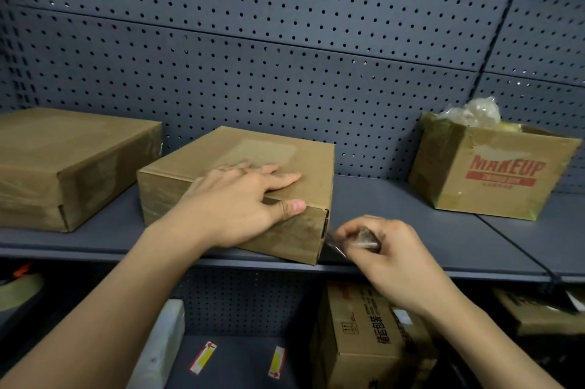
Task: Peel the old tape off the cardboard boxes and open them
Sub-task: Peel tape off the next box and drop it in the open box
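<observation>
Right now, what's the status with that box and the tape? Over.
Left hand pressing down on middle box. Right hand pinching clear tape at its front corner. Box closed; nothing blocking.

Closed brown cardboard box [253,163], clear tape [348,243] peeling.

Matt brown cardboard box [240,179] with scuffed patches; glossy clear plastic tape [354,241]; smooth matt grey metal shelf [411,230] and pegboard [285,40]
</observation>
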